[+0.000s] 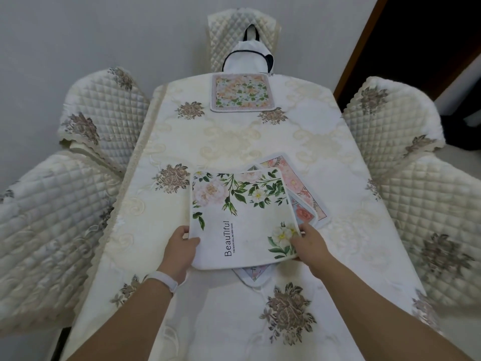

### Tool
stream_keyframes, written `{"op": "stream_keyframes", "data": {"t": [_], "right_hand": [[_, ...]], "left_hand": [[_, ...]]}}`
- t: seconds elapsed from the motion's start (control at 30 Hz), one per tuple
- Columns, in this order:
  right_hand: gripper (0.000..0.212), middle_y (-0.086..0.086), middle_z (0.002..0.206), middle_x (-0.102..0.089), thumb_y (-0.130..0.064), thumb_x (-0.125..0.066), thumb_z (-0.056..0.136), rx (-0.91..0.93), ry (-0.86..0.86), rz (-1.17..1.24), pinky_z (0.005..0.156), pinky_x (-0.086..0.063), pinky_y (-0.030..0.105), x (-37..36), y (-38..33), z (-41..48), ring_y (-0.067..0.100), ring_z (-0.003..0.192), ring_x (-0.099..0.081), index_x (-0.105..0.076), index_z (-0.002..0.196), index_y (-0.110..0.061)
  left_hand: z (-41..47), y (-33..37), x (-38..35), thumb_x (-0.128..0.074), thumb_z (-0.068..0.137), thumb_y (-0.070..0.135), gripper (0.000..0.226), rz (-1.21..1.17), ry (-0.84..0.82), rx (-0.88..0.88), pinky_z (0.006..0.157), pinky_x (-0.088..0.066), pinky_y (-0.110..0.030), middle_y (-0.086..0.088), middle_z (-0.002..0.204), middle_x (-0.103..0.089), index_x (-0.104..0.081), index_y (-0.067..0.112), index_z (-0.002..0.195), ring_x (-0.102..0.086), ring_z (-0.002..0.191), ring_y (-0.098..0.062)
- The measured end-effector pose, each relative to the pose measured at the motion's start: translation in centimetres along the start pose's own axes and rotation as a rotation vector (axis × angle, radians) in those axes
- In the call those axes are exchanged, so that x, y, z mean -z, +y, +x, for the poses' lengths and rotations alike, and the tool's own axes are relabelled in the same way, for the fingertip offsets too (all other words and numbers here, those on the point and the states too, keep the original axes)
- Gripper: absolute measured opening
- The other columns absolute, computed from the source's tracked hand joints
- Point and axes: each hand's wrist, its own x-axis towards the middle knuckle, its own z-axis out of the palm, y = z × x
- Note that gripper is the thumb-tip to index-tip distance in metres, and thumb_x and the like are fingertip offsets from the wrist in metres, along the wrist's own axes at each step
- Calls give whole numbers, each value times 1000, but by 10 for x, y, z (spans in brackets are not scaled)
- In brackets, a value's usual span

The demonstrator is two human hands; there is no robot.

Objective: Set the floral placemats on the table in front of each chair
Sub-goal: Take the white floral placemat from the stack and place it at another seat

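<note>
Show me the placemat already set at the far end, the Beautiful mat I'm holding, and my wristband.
far placemat (241, 93), head view, its floral centre
Beautiful mat (242, 220), head view, its white middle
wristband (162, 278), head view, band's top

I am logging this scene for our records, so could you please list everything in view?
Top placemat: one, white with green leaves and "Beautiful" print, near centre, held at both near corners.
Placemats beneath: at least two, pink and blue florals, stacked under it.
Far placemat: one, peach-green floral, far edge.
Tablecloth: one, cream embroidered.
Chairs: five, cream quilted covers, two per side, one far end.
Bag: one, white, dark trim, far chair.
Wristband: one, white, left wrist.
Left hand: grips mat.
Right hand: grips mat.
</note>
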Motion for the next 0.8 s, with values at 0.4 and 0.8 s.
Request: {"op": "stream_keyframes", "data": {"t": [0.4,0.8], "right_hand": [[15,11,94,-68,-6,-52,92,134,122,105,53,-59,31,42,-10,-121,28,75,-72,-61,94,-18],[15,10,92,-70,-7,-53,92,184,328,244,53,-59,30,97,38,-223,27,80,-72,-61,91,-19]], "left_hand": [[-90,19,25,-52,95,5,17,-125,-112,-236,65,-52,-37,-9,96,-72,-58,21,99,-68,85,-29],[-157,24,-11,-51,92,2,22,-153,-298,-411,88,-49,-57,-10,109,-68,-60,19,102,-63,101,-36]]}}
